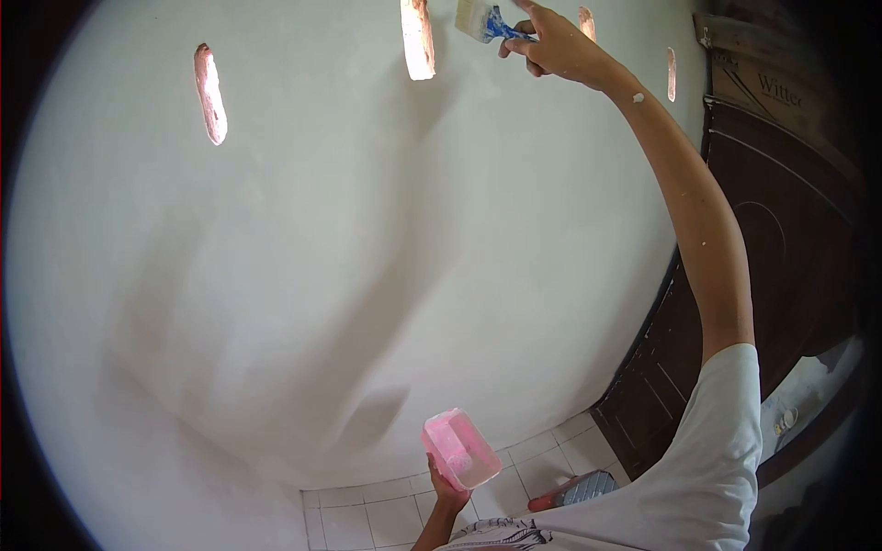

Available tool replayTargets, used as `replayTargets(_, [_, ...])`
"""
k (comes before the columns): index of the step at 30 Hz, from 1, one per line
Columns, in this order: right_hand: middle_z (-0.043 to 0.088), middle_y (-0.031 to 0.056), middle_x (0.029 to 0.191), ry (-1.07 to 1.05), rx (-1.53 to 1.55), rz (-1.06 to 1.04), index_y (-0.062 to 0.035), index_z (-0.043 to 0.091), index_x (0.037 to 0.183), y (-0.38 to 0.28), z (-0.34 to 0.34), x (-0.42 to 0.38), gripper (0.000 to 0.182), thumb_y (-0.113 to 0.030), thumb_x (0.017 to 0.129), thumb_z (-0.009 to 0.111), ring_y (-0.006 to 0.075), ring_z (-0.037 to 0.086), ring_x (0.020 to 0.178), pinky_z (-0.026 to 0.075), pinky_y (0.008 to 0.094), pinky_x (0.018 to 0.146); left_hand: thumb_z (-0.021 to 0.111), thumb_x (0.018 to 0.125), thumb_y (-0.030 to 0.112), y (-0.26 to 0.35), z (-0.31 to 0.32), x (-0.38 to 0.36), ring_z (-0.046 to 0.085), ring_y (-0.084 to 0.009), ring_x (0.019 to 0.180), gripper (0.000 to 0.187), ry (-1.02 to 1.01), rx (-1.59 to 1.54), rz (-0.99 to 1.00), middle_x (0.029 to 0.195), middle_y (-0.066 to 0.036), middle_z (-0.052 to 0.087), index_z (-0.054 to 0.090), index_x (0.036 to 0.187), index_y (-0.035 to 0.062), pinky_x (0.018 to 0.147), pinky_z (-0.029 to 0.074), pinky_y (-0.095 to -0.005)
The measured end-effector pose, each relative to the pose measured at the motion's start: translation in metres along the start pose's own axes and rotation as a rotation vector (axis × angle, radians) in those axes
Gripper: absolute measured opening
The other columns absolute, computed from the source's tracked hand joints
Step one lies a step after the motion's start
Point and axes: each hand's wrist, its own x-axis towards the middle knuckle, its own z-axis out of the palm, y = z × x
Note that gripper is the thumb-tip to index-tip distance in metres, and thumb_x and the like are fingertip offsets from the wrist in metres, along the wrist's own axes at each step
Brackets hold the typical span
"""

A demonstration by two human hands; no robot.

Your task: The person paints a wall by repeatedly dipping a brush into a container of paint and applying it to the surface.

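High up at the wall, my right hand [565,46] grips a paintbrush [503,25] by its blue, paint-smeared handle. The brush's pale bristles point left, close to the white wall [514,230], just right of a narrow lit slot. White paint spots dot my right forearm. Down low, my left hand [448,489] supports a pink plastic tub [462,450] from its left side and underneath. The tub is tilted toward me, with whitish paint coating its inside.
Narrow openings [418,41] let light through the upper wall. A dark brown door [675,386] stands at right, with a cardboard box [767,87] above it. A grey and red object [579,491] lies on the tiled floor [367,523] below.
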Motion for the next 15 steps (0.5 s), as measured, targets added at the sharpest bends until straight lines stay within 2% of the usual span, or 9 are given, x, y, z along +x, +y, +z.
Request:
replayTargets(1, [0.067,0.0059,0.068,0.076,-0.058,-0.042,-0.0061,0.074,0.109,0.015,0.001,0.005,0.032,-0.016,0.086,0.055,0.0115,0.050,0.050,0.044,0.0294,0.052,0.043,0.093,0.074,0.000,0.003,0.000,0.046,-0.0332,0.134,0.077,0.000,0.024,0.018,0.146,-0.006,0.047,0.036,0.152,0.0245,0.108,0.038,-0.0620])
replayTargets(3, [0.068,0.0103,0.071,-0.069,-0.222,0.050,-0.0037,0.070,0.118,-0.001,-0.022,0.010,0.036,-0.014,0.087,0.054,0.0186,0.054,0.051,0.049,0.0348,0.057,0.042,0.093,0.074,0.001,0.015,-0.006,0.046,-0.0334,0.133,0.077,0.005,0.013,0.014,0.145,-0.006,0.047,0.036,0.152,0.0242,0.107,0.038,-0.0625])
replayTargets(5, [0.073,0.0151,0.097,0.026,-0.350,0.046,-0.0029,0.067,0.128,-0.010,-0.022,0.004,0.040,-0.013,0.090,0.058,0.0205,0.067,0.067,0.058,0.0385,0.065,0.041,0.093,0.074,0.001,0.015,-0.002,0.047,-0.0337,0.133,0.077,0.019,0.000,0.016,0.144,-0.007,0.048,0.036,0.151,0.0240,0.107,0.039,-0.0631])
replayTargets(6, [0.073,0.0151,0.097,0.023,-0.354,0.047,-0.0029,0.067,0.128,-0.011,-0.018,0.001,0.040,-0.013,0.090,0.058,0.0205,0.067,0.067,0.058,0.0385,0.065,0.041,0.092,0.075,-0.002,0.010,0.000,0.047,-0.0339,0.132,0.078,0.027,-0.020,0.008,0.144,-0.006,0.048,0.037,0.151,0.0239,0.106,0.039,-0.0634])
replayTargets(8, [0.069,0.0176,0.075,0.127,-0.505,-0.180,0.0015,0.067,0.117,-0.010,-0.006,-0.003,0.037,-0.010,0.085,0.053,0.0311,0.061,0.056,0.054,0.0441,0.063,0.041,0.092,0.076,-0.004,0.004,0.004,0.048,-0.0341,0.132,0.078,0.036,-0.048,-0.001,0.144,-0.006,0.048,0.037,0.151,0.0239,0.106,0.039,-0.0637])
replayTargets(9, [0.069,0.0176,0.075,0.120,-0.509,-0.177,0.0015,0.067,0.117,0.003,0.005,-0.001,0.037,-0.010,0.085,0.053,0.0311,0.061,0.056,0.054,0.0441,0.063,0.042,0.092,0.075,-0.004,0.001,0.004,0.048,-0.0343,0.132,0.078,0.027,-0.056,-0.024,0.143,-0.006,0.049,0.037,0.150,0.0236,0.106,0.039,-0.0637])
replayTargets(11, [0.062,0.0212,0.070,0.068,-0.654,-0.314,-0.0003,0.065,0.122,0.041,0.038,0.003,0.038,-0.005,0.087,0.053,0.0345,0.064,0.069,0.053,0.0452,0.069,0.044,0.091,0.075,-0.001,-0.003,0.003,0.048,-0.0345,0.131,0.079,0.017,-0.061,-0.053,0.142,-0.006,0.049,0.038,0.150,0.0232,0.106,0.039,-0.0636])
replayTargets(13, [0.064,0.0280,0.080,0.048,-0.663,-0.234,0.0081,0.063,0.113,0.041,0.074,-0.035,0.032,-0.002,0.084,0.052,0.0440,0.064,0.075,0.053,0.0512,0.077,0.048,0.090,0.074,0.000,-0.001,0.002,0.048,-0.0335,0.131,0.080,-0.036,-0.047,-0.042,0.141,-0.006,0.051,0.039,0.150,0.0218,0.107,0.039,-0.0616])
replayTargets(15, [0.064,0.0283,0.083,-0.078,-0.575,-0.096,0.0135,0.062,0.110,0.023,0.084,-0.071,0.033,-0.003,0.082,0.054,0.0413,0.065,0.082,0.053,0.0504,0.080,0.050,0.090,0.073,0.004,0.007,0.008,0.048,-0.0324,0.132,0.080,-0.079,-0.060,-0.039,0.141,-0.007,0.051,0.039,0.150,0.0210,0.109,0.038,-0.0598])
